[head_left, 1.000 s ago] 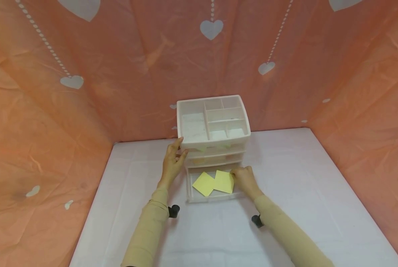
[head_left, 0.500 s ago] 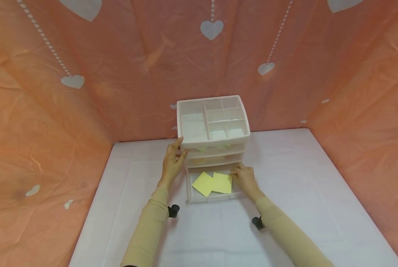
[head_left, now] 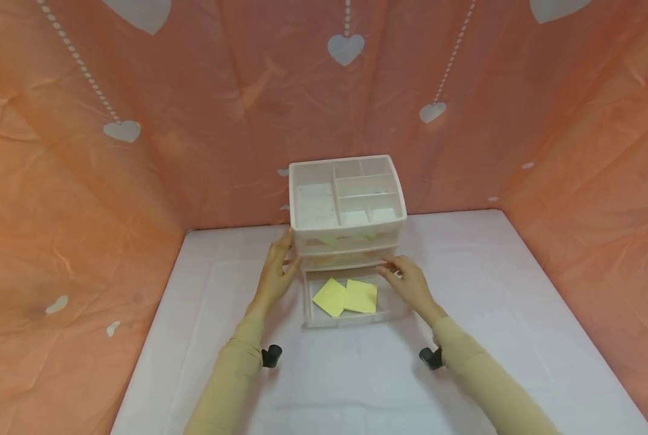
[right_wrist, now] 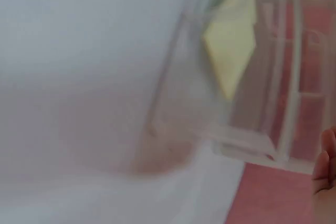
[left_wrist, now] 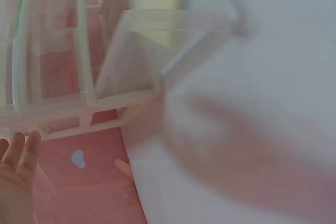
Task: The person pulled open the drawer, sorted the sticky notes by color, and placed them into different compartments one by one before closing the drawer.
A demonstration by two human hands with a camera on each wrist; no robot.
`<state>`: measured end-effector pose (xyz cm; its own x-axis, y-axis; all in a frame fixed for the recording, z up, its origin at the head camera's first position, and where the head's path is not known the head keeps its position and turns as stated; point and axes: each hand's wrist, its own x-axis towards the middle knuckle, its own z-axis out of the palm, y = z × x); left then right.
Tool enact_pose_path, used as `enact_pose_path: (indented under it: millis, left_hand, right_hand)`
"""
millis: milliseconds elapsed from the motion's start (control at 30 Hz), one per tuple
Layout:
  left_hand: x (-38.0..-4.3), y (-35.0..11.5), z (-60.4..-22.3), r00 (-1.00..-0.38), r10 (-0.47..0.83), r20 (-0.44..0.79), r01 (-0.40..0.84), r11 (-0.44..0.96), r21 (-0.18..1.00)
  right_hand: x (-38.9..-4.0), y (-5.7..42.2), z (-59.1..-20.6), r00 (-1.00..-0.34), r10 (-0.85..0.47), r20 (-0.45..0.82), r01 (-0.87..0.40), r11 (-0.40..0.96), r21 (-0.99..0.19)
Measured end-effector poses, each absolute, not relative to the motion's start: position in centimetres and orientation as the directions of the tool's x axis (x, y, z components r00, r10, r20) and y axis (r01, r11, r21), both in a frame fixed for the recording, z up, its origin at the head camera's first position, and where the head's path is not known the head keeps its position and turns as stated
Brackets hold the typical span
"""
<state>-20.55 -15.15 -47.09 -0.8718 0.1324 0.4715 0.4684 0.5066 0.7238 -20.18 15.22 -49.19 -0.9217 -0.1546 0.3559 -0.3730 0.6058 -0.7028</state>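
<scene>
A white plastic drawer organizer (head_left: 314, 205) stands at the back of the table, its clear bottom drawer (head_left: 337, 322) pulled out. Inside that drawer lie two yellow sticky notes, the left one (head_left: 329, 298) turned like a diamond and the right one (head_left: 361, 296) nearly square-on, their edges overlapping. My left hand (head_left: 274, 272) is at the organizer's left side, fingers extended along it and thumb near the front corner. Over the drawer's right side hovers my right hand (head_left: 413, 287), loosely bent, with nothing in its fingers. Both wrist views are blurred; the right one shows the notes (right_wrist: 231, 51) through the drawer.
Compartments divide the organizer's top tray (head_left: 367, 187). Two closed drawers (head_left: 351, 243) sit above the pulled-out one, with yellow and greenish pieces showing inside. A white cloth covers the table (head_left: 346, 386). Orange fabric with white hearts (head_left: 237, 121) hangs behind and at both sides.
My right hand has let go of the right sticky note, which now lies flatter and slightly further left, and has risen toward the back. My left hand has shifted slightly down and left.
</scene>
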Motion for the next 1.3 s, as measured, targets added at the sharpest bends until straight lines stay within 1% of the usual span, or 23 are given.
enact_pose_path:
  millis: [133,233,333,400,500,567,767,867,1033,1133,1300]
  left_hand:
    - [-19.1,-15.7,-47.4,-0.894,0.144,0.424,0.422,0.589,0.69]
    - [-17.7,-16.1,-47.7,-0.921,0.167,0.352,0.372,0.648,0.665]
    - [-16.2,-16.2,-48.3,-0.939,0.206,0.275,0.339,0.675,0.655]
    - [-15.3,-16.1,-48.9,-0.95,0.224,0.217,0.312,0.674,0.67]
    - [-14.3,-15.8,-49.9,-0.963,0.234,0.134,0.258,0.655,0.71]
    - [-13.9,-15.7,-50.5,-0.967,0.233,0.103,0.233,0.644,0.729]
    - [-14.5,-15.9,-51.7,-0.978,0.2,0.063,0.177,0.63,0.756]
    - [-15.3,-15.9,-51.6,-0.979,0.191,0.066,0.172,0.619,0.766]
    - [-16.6,-15.6,-50.5,-0.974,0.176,0.145,0.223,0.603,0.766]
    - [-17.3,-15.3,-49.8,-0.97,0.165,0.178,0.241,0.563,0.791]
    - [-18.6,-14.5,-49.1,-0.98,0.132,0.148,0.194,0.484,0.853]
  right_hand:
    - [-20.0,16.4,-47.7,-0.908,-0.163,0.386,-0.397,0.627,-0.67]
    - [-19.6,17.3,-47.4,-0.895,-0.223,0.386,-0.432,0.648,-0.628]
    - [-19.0,18.1,-47.8,-0.893,-0.298,0.336,-0.447,0.66,-0.604]
    - [-18.5,18.6,-48.3,-0.898,-0.33,0.29,-0.439,0.664,-0.605]
    - [-18.1,19.0,-49.1,-0.917,-0.34,0.207,-0.39,0.664,-0.637]
    - [-17.9,19.2,-49.6,-0.929,-0.335,0.154,-0.349,0.664,-0.661]
    - [-17.3,19.7,-51.1,-0.936,-0.352,0.001,-0.251,0.664,-0.704]
    - [-17.1,20.0,-51.8,-0.93,-0.367,-0.032,-0.237,0.663,-0.71]
    - [-16.9,20.4,-52.5,-0.922,-0.386,-0.022,-0.256,0.652,-0.713]
    - [-16.7,20.5,-52.8,-0.922,-0.386,-0.032,-0.252,0.661,-0.707]
    - [-16.6,20.5,-53.2,-0.926,-0.377,-0.003,-0.272,0.674,-0.687]
